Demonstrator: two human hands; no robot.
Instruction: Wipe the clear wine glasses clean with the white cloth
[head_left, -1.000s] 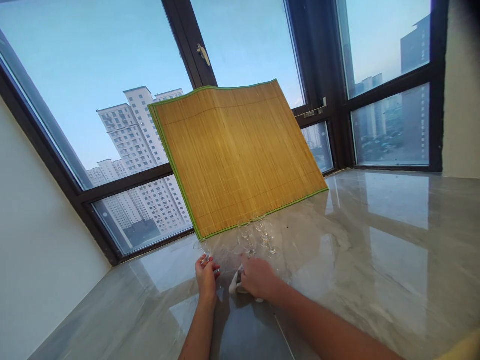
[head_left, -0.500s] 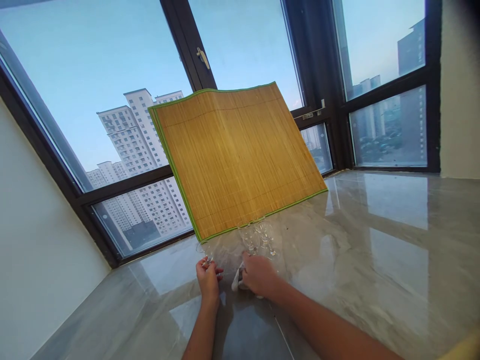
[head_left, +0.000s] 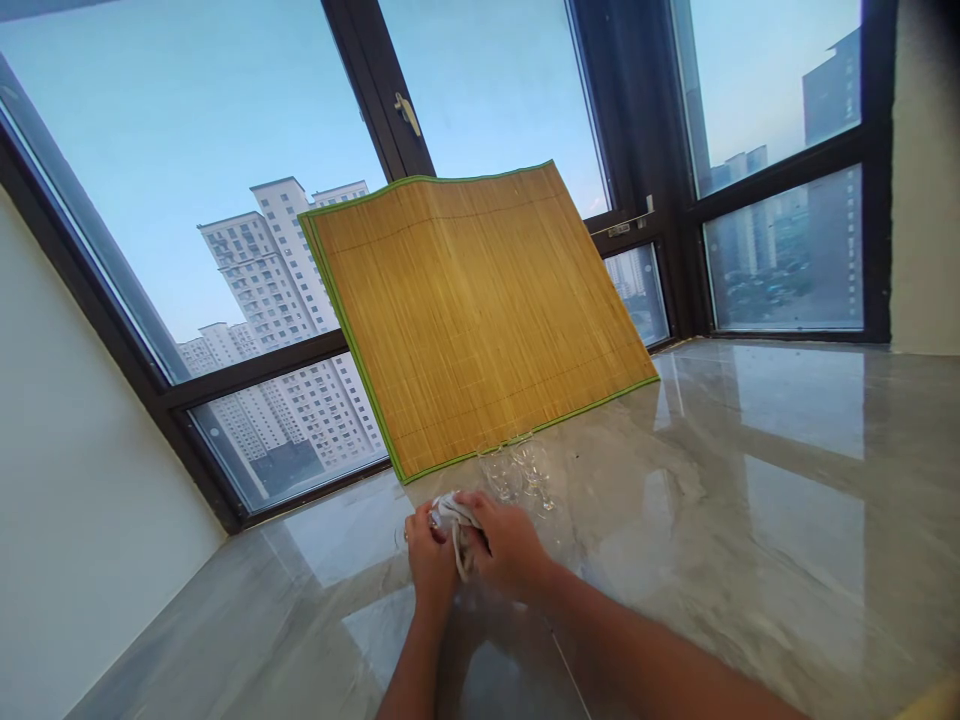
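Note:
My left hand is closed around a clear stemmed glass, whose rounded edge shows left of the fingers; most of it is hidden. Bunched in my right hand is a white cloth, pressed up against the glass between the two hands. Just beyond my right hand, several clear stemmed glasses stand close together on the glossy marble surface. Their see-through outlines overlap, so single ones are hard to make out.
A folded bamboo mat with green edging leans against the dark window frame behind the glasses. A white wall rises at the left. Tall buildings show through the panes.
My right hand has brought the cloth up and left onto the glass in my left hand. My left hand has shifted slightly right, and the hands now meet.

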